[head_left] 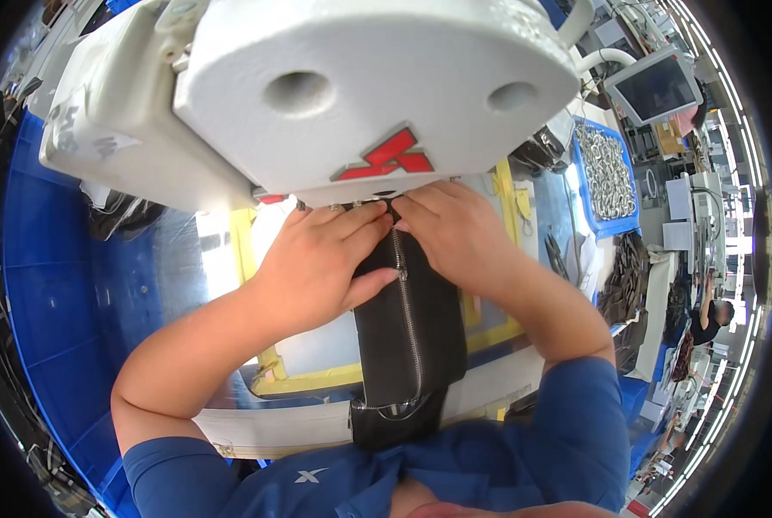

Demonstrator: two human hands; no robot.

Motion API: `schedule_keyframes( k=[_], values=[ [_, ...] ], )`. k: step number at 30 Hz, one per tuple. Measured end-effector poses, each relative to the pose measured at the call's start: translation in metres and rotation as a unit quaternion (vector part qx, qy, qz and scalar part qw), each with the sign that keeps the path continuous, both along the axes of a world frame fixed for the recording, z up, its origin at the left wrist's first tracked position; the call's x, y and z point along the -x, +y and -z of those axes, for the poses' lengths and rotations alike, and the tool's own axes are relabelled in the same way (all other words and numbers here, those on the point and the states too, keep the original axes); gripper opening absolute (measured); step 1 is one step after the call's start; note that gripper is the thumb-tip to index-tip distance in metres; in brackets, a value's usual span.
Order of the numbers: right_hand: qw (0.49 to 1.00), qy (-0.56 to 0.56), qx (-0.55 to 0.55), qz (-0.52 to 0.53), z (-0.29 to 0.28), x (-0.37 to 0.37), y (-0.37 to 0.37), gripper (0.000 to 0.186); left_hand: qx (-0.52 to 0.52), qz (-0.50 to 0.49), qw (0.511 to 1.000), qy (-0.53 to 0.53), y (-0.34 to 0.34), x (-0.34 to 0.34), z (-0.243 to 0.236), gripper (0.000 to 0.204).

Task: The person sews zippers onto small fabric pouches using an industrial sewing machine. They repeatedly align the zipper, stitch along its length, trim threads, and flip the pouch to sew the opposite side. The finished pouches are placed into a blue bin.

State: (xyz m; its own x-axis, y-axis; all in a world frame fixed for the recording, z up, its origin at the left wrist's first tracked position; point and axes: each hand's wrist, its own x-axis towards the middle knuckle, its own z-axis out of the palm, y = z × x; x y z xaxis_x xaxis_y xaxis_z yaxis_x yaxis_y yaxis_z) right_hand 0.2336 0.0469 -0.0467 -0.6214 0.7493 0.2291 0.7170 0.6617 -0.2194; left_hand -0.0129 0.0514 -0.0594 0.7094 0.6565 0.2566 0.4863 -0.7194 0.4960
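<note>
A long black zippered piece (382, 332), perhaps a pouch or bag part, runs from under the white sewing machine head (386, 95) toward my body. A metal zipper (409, 324) goes down its length, with the slider (402, 274) partway along. My left hand (325, 255) lies across its left side, fingers stretched toward the machine and thumb apart, beside the slider. On the other side my right hand (455, 229) grips the far end, thumb and bent fingertips close together by the zipper. The machine head hides the needle area and some fingertips.
A blue bin wall (53, 302) stands at the left. Yellow tape (317, 380) edges the work surface. At the right are a blue tray of metal hardware (606, 173), a pile of dark pieces (625, 281) and a screen (654, 89). Another person (710, 319) works farther off.
</note>
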Motion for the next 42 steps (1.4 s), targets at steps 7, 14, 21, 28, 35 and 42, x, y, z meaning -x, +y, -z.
schedule_keyframes(
  k=[7, 14, 21, 28, 35, 42],
  values=[
    [1.0, -0.01, -0.024, 0.01, 0.002, 0.001, -0.004, 0.035, 0.021, -0.014, 1.0, 0.007, 0.0, 0.0, -0.005, 0.05],
    [0.999, -0.028, 0.009, 0.033, 0.001, 0.039, 0.005, 0.022, -0.07, -0.068, 0.995, 0.023, 0.002, 0.014, -0.005, 0.044],
    [0.999, -0.017, -0.018, 0.031, 0.004, 0.038, 0.006, 0.014, -0.042, -0.061, 0.997, 0.031, 0.004, 0.014, -0.009, 0.045],
    [0.998, -0.044, -0.019, 0.032, 0.001, 0.031, 0.005, 0.015, -0.021, -0.055, 0.997, 0.043, 0.003, 0.011, -0.011, 0.047],
    [0.999, -0.029, -0.008, 0.016, 0.005, 0.04, 0.006, 0.015, -0.014, -0.077, 0.993, 0.09, -0.002, 0.013, -0.016, 0.056],
    [1.0, -0.022, 0.003, 0.005, -0.007, 0.028, -0.001, 0.029, -0.085, -0.068, 0.992, 0.067, -0.008, 0.008, -0.011, 0.073]
  ],
)
